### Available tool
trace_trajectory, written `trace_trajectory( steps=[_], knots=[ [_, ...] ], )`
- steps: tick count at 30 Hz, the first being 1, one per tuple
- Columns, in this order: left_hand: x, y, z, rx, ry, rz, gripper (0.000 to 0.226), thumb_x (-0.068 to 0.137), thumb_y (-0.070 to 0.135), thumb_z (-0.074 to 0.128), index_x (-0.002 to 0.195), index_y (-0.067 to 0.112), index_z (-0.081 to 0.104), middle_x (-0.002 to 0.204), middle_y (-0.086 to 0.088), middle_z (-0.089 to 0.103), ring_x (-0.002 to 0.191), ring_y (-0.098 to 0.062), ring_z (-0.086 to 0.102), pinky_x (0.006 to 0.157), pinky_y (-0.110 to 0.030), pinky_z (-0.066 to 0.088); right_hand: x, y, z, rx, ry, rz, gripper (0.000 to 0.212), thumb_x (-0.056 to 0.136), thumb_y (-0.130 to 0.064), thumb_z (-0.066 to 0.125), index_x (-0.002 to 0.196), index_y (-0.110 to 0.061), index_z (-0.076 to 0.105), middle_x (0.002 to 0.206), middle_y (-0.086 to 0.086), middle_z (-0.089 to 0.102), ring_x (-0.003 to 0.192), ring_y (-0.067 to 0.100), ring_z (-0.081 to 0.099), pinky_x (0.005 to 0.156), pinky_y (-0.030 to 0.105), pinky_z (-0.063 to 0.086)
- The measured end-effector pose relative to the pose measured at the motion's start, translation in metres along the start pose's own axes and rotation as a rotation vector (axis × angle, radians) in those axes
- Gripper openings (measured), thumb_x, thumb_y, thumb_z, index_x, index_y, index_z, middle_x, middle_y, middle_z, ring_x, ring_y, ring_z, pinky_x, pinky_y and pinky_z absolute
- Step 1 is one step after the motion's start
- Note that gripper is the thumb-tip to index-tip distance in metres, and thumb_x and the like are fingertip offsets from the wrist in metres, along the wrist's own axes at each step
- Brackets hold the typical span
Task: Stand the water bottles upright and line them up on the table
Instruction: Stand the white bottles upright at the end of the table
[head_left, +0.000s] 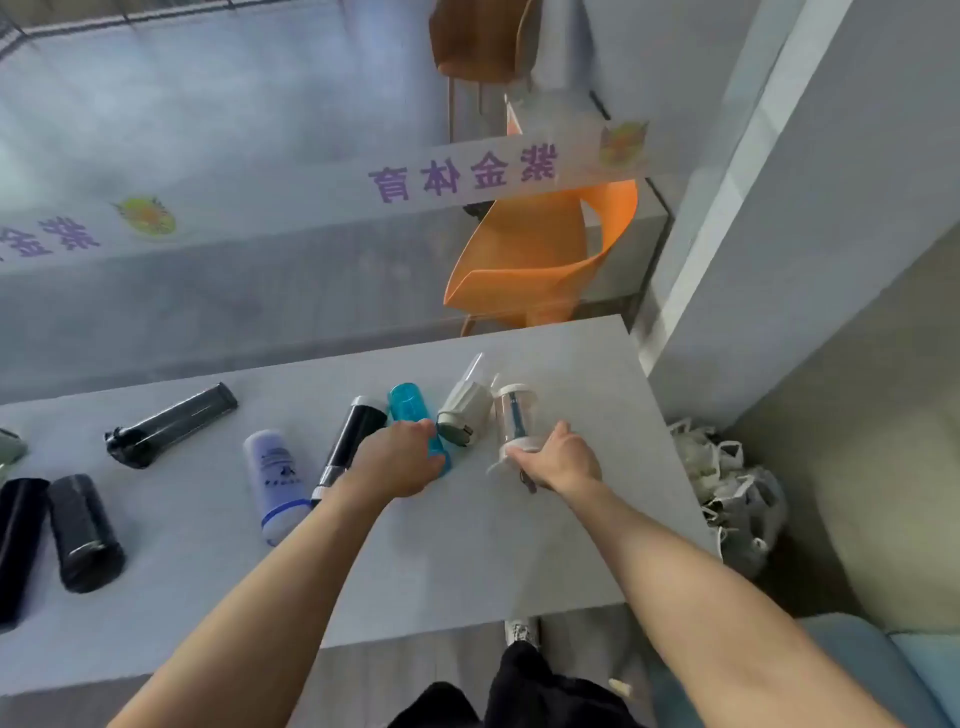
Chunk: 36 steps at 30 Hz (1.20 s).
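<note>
Several water bottles lie on their sides on the grey table (467, 561). My left hand (400, 460) is closed around the lower end of a teal blue bottle (410, 408). My right hand (563, 460) grips the white lid end of a clear bottle (514, 415). Between those two lies a white faceted bottle (465, 410) with a clear straw. Left of the teal one rest a black bottle with silver ends (353, 439) and a pale lavender bottle (275, 480). Further left are three black bottles, one (171, 423) near the far edge and two (85, 532) (18, 545) by the left border.
An orange chair (540, 260) stands beyond the table's far right corner, behind a glass partition with purple lettering (462, 174). White bags (732, 499) are heaped on the floor right of the table. A grey wall (805, 260) rises close on the right.
</note>
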<state>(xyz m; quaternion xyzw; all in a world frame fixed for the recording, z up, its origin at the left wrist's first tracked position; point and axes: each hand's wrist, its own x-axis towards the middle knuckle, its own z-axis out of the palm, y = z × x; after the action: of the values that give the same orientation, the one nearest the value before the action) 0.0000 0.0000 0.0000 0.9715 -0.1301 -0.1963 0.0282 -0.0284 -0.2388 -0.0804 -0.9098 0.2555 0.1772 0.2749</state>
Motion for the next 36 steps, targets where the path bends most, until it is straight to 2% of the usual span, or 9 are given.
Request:
trace_trajectory(
  steps=[4,8,10,13,16,19,23,31,36],
  knots=[
    [0.027,0.003,0.001,0.018,0.001,-0.011,0.047,0.105,0.046,0.062,0.148,0.027,0.06,0.133,-0.004,0.074,0.107,-0.02,0.074,0.092,-0.037,0.064,0.014,-0.005,0.005,0.014,-0.097,0.069,0.092,0.067,-0.079,0.073,0.126,-0.013,0.049,0.107,0.004,0.066,0.111,0.03,0.069,0.078,0.035,0.052],
    [0.058,0.0,0.003,0.002,-0.026,0.0,0.044,0.106,0.045,0.063,0.145,0.026,0.06,0.129,-0.001,0.075,0.102,-0.017,0.071,0.09,-0.035,0.063,0.025,-0.003,0.015,0.085,-0.156,0.106,0.083,0.057,-0.067,0.072,0.117,-0.014,0.049,0.091,0.005,0.072,0.088,0.029,0.074,0.077,0.038,0.062],
    [0.072,0.001,0.004,-0.038,-0.038,-0.007,0.045,0.106,0.046,0.062,0.147,0.028,0.06,0.13,0.0,0.074,0.103,-0.018,0.071,0.09,-0.037,0.065,0.027,0.002,0.012,0.145,-0.134,0.119,0.081,0.057,-0.061,0.075,0.118,-0.015,0.046,0.099,0.007,0.072,0.085,0.029,0.076,0.074,0.037,0.063],
    [0.089,0.008,0.004,-0.065,-0.046,-0.015,0.047,0.106,0.044,0.063,0.15,0.029,0.057,0.137,0.0,0.071,0.101,-0.018,0.069,0.086,-0.035,0.064,0.031,0.013,0.001,0.175,-0.021,0.084,0.1,0.06,-0.059,0.085,0.136,-0.011,0.042,0.128,0.013,0.064,0.113,0.035,0.069,0.087,0.036,0.057],
    [0.101,0.016,0.008,-0.062,-0.018,-0.026,0.047,0.104,0.039,0.063,0.149,0.026,0.058,0.134,-0.001,0.069,0.101,-0.021,0.066,0.081,-0.035,0.058,0.032,0.02,-0.019,0.237,0.114,0.014,0.115,0.061,-0.052,0.093,0.151,-0.01,0.035,0.141,0.015,0.056,0.119,0.038,0.066,0.093,0.038,0.054],
    [0.107,0.025,0.015,-0.075,-0.009,-0.044,0.055,0.101,0.044,0.065,0.151,0.022,0.055,0.131,-0.005,0.066,0.111,-0.027,0.066,0.093,-0.045,0.062,0.034,0.027,-0.034,0.242,0.309,-0.107,0.112,0.06,-0.059,0.089,0.149,-0.013,0.037,0.133,0.01,0.062,0.113,0.036,0.067,0.09,0.039,0.054],
    [0.113,0.031,0.026,-0.069,-0.009,-0.07,0.067,0.097,0.058,0.065,0.15,0.019,0.05,0.126,-0.006,0.064,0.113,-0.029,0.063,0.1,-0.047,0.057,0.031,0.033,-0.052,0.16,0.448,-0.288,0.082,0.061,-0.058,0.089,0.124,-0.018,0.055,0.112,0.001,0.063,0.104,0.028,0.06,0.084,0.04,0.056],
    [0.12,0.028,0.049,-0.025,-0.034,-0.147,0.082,0.088,0.078,0.061,0.142,0.017,0.051,0.122,-0.009,0.067,0.112,-0.032,0.065,0.105,-0.049,0.054,0.025,0.044,-0.053,0.026,0.42,-0.34,0.076,0.063,-0.059,0.091,0.119,-0.022,0.056,0.114,-0.004,0.059,0.105,0.024,0.054,0.084,0.039,0.056],
    [0.12,0.032,0.053,-0.027,0.006,-0.186,0.078,0.087,0.072,0.066,0.139,0.016,0.051,0.122,-0.01,0.067,0.113,-0.033,0.062,0.106,-0.047,0.052,0.025,0.038,-0.058,0.021,0.271,-0.243,0.114,0.067,-0.062,0.093,0.155,-0.016,0.037,0.137,0.006,0.059,0.125,0.028,0.058,0.098,0.041,0.055]
  ],
)
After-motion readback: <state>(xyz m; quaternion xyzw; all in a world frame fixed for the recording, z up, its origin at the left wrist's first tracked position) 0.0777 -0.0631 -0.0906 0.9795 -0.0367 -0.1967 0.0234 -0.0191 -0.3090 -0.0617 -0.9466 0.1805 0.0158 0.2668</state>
